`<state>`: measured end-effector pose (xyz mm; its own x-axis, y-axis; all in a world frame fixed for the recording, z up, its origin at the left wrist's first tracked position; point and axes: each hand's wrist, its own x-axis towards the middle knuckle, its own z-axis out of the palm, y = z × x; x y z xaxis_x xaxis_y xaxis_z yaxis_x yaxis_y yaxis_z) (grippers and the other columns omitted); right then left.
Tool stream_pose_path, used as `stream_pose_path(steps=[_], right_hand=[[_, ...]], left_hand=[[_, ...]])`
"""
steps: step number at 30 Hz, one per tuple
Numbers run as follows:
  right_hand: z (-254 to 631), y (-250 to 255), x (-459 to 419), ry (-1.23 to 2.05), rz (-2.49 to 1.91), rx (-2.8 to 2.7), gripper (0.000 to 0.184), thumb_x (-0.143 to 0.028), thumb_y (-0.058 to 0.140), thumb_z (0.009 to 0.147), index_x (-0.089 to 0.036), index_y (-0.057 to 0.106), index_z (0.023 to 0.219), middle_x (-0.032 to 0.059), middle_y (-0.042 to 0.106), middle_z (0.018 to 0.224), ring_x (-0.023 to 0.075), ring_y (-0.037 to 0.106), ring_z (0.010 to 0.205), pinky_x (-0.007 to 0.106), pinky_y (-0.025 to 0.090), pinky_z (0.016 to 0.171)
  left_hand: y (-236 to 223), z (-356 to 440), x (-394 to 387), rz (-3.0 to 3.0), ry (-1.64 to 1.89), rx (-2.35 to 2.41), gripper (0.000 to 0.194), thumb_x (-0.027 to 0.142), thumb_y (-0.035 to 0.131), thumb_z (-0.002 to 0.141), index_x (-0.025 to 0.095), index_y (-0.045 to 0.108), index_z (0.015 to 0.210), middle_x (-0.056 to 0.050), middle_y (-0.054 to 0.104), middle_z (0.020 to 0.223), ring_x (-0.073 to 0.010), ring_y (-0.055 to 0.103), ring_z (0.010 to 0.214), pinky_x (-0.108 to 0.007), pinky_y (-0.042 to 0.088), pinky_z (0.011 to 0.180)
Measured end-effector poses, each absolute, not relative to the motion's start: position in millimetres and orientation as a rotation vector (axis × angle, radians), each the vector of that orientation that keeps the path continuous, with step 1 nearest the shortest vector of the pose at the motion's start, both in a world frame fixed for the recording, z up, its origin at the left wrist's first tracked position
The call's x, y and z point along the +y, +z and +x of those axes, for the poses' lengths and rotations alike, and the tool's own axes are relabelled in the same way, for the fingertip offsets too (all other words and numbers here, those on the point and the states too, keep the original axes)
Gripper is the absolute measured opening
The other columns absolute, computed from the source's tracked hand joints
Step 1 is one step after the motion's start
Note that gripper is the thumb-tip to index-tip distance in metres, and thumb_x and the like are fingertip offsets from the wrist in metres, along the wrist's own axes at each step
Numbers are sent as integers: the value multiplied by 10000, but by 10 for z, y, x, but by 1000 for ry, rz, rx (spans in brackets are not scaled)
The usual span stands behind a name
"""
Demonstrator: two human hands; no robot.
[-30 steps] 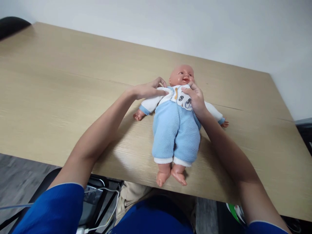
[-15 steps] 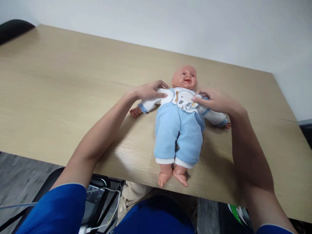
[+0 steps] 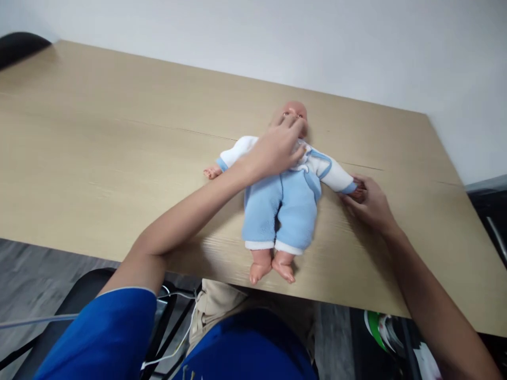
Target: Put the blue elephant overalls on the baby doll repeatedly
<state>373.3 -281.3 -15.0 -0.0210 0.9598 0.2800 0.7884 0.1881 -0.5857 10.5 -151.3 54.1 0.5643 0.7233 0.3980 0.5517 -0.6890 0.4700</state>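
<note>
A baby doll (image 3: 259, 216) in a light blue and white fleece outfit lies on its back on the wooden table (image 3: 119, 132), its feet toward me. My left hand (image 3: 279, 145) reaches across its chest, slightly blurred. Its fingers lie apart over the doll's lower face and collar, hiding the mouth and most of the elephant patch. At the doll's cuff on the right, my right hand (image 3: 370, 203) is closed around the doll's small hand (image 3: 359, 190). The doll's other arm (image 3: 237, 150) is stretched out to the left, untouched.
A white wall (image 3: 245, 42) stands behind the table. Black chairs show at the far left corner (image 3: 24, 47) and below the near edge (image 3: 83, 301). A white cable (image 3: 186, 338) hangs beside my legs. A green and white round object (image 3: 376, 330) sits under the table at right.
My left hand has moved from the doll's shoulder across to its chest and chin. My right hand has gone from the other shoulder down to the doll's hand, and that arm is straighter.
</note>
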Motion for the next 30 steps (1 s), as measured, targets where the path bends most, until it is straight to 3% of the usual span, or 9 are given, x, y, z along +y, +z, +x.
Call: stream_pose_path(steps=[4,11,14,18,21,23,27,30], right_hand=[[3682,-146,-2813,425,-1622,-1673,573,-623,1006,777,-304,812,1212,172,891,1242,459,872,1098,700,726,1018],[3634,-147,-2458,656,-1302,-1265,751,-679,1117,666,-308,764,1217,104,875,1369,378,841,1333,546,730,1152],[3523,-109,-2187,751,-1205,-1268,702,-753,1075,735,-339,790,1226,82,865,1337,355,842,1283,509,746,1073],[3181,-51,-1933,805,-1078,-1367,674,-759,1040,814,-376,797,1313,48,845,1342,305,829,1224,461,737,1034],[2926,-71,-1913,807,-1026,-1442,690,-796,1026,814,-356,797,1294,46,832,1200,309,809,1183,466,719,1037],[2814,-105,-1977,790,-1027,-1476,645,-863,927,884,-339,797,1236,49,806,1118,312,800,1127,481,709,1026],[2698,-157,-2188,556,-1075,-1604,553,-847,675,1078,-304,781,1088,80,754,1108,341,758,1149,563,672,1108],[2632,-173,-2301,389,-1105,-1654,496,-784,668,1104,-298,751,1046,108,709,1202,366,722,1269,620,618,1222]], left_hand=[[392,643,-1473,2674,662,1017,376,261,676,1097,149,732,1452,-245,730,1545,-474,588,1539,-664,432,1334],[283,757,-1412,2701,644,928,388,315,421,1212,144,727,1377,-243,815,1351,-419,717,1335,-567,511,1185],[285,704,-1450,2684,756,764,366,335,410,1199,178,692,1370,-210,812,1290,-380,747,1257,-516,544,1116],[278,657,-1521,2612,965,663,279,356,541,1105,214,664,1311,-171,802,1213,-364,762,1191,-509,566,1072],[284,614,-1597,2530,1129,731,241,398,618,1061,250,652,1248,-155,794,1204,-365,756,1164,-530,567,1082],[305,587,-1650,2476,1186,781,222,401,648,1046,262,652,1219,-142,791,1195,-361,754,1155,-536,564,1096],[366,581,-1684,2374,1185,812,196,319,700,1007,253,667,1189,-112,779,1166,-342,766,1147,-508,561,1079],[382,607,-1584,2259,1117,841,125,275,696,1015,238,674,1132,-90,786,1122,-317,769,1119,-466,561,1026]])
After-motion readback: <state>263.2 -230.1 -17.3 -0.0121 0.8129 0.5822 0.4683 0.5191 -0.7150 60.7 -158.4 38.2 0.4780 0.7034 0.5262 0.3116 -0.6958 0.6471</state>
